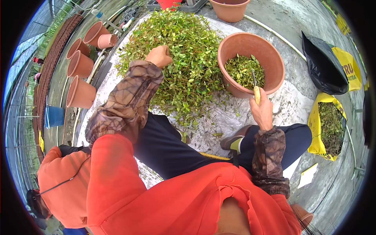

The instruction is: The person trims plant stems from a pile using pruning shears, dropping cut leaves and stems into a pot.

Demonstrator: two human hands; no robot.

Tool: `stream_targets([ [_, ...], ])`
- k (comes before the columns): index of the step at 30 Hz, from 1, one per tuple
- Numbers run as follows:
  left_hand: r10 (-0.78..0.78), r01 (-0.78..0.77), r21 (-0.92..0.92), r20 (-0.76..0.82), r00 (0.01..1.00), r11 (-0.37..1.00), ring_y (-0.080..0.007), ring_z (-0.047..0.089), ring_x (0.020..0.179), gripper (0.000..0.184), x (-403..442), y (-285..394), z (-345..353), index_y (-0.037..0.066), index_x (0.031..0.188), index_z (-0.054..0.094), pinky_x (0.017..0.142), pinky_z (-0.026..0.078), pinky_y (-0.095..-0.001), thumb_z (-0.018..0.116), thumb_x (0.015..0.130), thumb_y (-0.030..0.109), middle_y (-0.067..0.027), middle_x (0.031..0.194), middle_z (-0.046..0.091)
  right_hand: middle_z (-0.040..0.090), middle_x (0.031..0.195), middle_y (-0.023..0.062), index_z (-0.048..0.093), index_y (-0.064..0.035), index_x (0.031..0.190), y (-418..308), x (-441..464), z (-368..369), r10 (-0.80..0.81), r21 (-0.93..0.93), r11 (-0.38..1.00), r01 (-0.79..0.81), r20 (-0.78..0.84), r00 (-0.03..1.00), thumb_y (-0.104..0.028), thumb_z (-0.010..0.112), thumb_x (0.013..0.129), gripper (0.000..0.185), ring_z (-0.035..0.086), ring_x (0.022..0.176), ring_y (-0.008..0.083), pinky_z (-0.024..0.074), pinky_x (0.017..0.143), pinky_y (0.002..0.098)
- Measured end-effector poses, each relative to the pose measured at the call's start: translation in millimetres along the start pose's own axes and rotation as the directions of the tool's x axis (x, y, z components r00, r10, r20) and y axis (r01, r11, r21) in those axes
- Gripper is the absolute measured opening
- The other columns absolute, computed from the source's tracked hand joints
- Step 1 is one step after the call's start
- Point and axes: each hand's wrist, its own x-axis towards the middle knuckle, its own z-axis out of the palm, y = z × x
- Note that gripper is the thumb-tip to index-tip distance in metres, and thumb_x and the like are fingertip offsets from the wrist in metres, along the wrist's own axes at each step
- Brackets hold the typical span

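Note:
A big heap of leafy green cuttings (188,66) lies on a white sheet in front of me. My left hand (159,56) is closed at the heap's upper left, its curled fingers on leafy stems; the fingertips are partly hidden. In my right hand (262,111) is a yellow-handled knife (257,94), its narrow blade pointing away from me over the near rim of a brown plastic pot (274,58). Cut leaves and stems (241,74) fill the bottom of that pot. The exact shape of the blade is hard to make out.
Several brown pots (81,64) and a blue bucket (54,116) stand at left. Another pot (230,9) is at the back. A yellow bag of plant matter (319,135) and a black bag (321,66) lie at right. Another person (64,184) is close at my left.

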Motion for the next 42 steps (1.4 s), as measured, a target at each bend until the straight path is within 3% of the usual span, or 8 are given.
stream_targets([
  [3,0.165,-0.144,0.114,-0.201,0.966,0.983,-0.0296,0.065,0.075,0.029,-0.6,11.0,0.8,0.006,0.102,0.060,0.068,0.051,-0.0390,0.064,0.079,0.023,-0.0149,0.079,0.064,0.061,0.089,0.0295,0.053,-0.0066,0.120,1.1,1.0,0.8,-0.008,-0.006,1.000,0.008,-0.007,1.000,-0.017,0.058,0.082,0.039,0.060,0.084,0.0463,0.0475,0.069,0.0486],
  [7,0.239,-0.219,0.104,-0.258,0.936,0.970,-0.0334,0.064,0.083,0.030,2.1,26.4,2.7,0.009,0.102,0.064,0.074,0.050,-0.0424,0.063,0.076,0.022,-0.0155,0.084,0.067,0.061,0.088,0.0294,0.054,-0.0067,0.119,1.5,0.6,2.7,-0.020,-0.010,1.000,0.020,-0.012,1.000,-0.017,0.058,0.082,0.038,0.060,0.083,0.0464,0.0475,0.068,0.0488],
  [10,0.156,-0.137,0.179,-0.098,0.983,0.974,-0.0322,0.065,0.082,0.023,19.8,14.5,4.8,0.009,0.092,0.069,0.074,0.051,-0.0417,0.064,0.074,0.022,-0.0137,0.084,0.068,0.061,0.087,0.0292,0.054,-0.0068,0.119,0.7,0.6,1.9,-0.032,-0.025,0.999,0.032,-0.016,0.999,-0.017,0.058,0.082,0.038,0.060,0.083,0.0463,0.0476,0.068,0.0491],
  [14,0.192,-0.195,-0.025,-0.091,0.977,0.980,-0.0264,0.066,0.073,0.020,35.5,-3.9,5.6,0.007,0.086,0.071,0.070,0.051,-0.0382,0.063,0.073,0.021,-0.0127,0.078,0.068,0.062,0.086,0.0291,0.053,-0.0070,0.119,4.2,0.5,1.3,-0.060,-0.032,0.998,0.058,-0.034,0.998,-0.018,0.058,0.082,0.039,0.060,0.081,0.0463,0.0477,0.068,0.0495],
  [19,0.159,-0.179,-0.408,-0.083,0.984,0.895,-0.0066,0.051,0.059,0.014,34.2,-1.1,-8.5,0.003,0.084,0.068,0.055,0.042,-0.0239,0.064,0.078,0.015,0.0019,0.066,0.060,0.062,0.087,0.0291,0.053,-0.0071,0.119,3.6,0.5,1.8,-0.041,-0.043,0.998,0.040,-0.017,0.999,-0.018,0.058,0.082,0.039,0.060,0.080,0.0463,0.0476,0.067,0.0499],
  [26,0.065,-0.130,-0.750,-0.116,0.991,0.649,-0.0077,0.051,0.064,0.018,14.8,20.7,-37.0,0.003,0.086,0.066,0.059,0.043,-0.0261,0.065,0.078,0.019,0.0003,0.073,0.060,0.062,0.088,0.0290,0.053,-0.0065,0.119,1.4,1.0,0.7,-0.025,-0.038,0.999,0.025,0.000,1.000,-0.017,0.058,0.082,0.039,0.060,0.082,0.0465,0.0474,0.068,0.0500],
  [36,-0.036,-0.030,-0.812,-0.062,0.997,0.583,-0.0093,0.056,0.066,0.014,14.2,23.2,-41.0,0.006,0.090,0.064,0.057,0.044,-0.0237,0.064,0.081,0.018,-0.0029,0.081,0.065,0.062,0.089,0.0292,0.053,-0.0056,0.120,-3.0,-0.2,-1.4,-0.027,-0.044,0.999,0.027,0.005,1.000,-0.017,0.059,0.082,0.040,0.060,0.084,0.0459,0.0476,0.070,0.0489],
  [42,-0.207,-0.175,-0.850,-0.312,0.927,0.496,-0.0092,0.056,0.068,0.013,33.9,5.3,-37.0,0.005,0.090,0.063,0.056,0.043,-0.0242,0.064,0.082,0.015,-0.0033,0.085,0.066,0.062,0.086,0.0282,0.055,-0.0051,0.119,-4.0,-0.6,-1.4,-0.015,-0.038,0.999,0.014,-0.009,1.000,-0.016,0.059,0.078,0.042,0.062,0.081,0.0436,0.0476,0.070,0.0458],
])
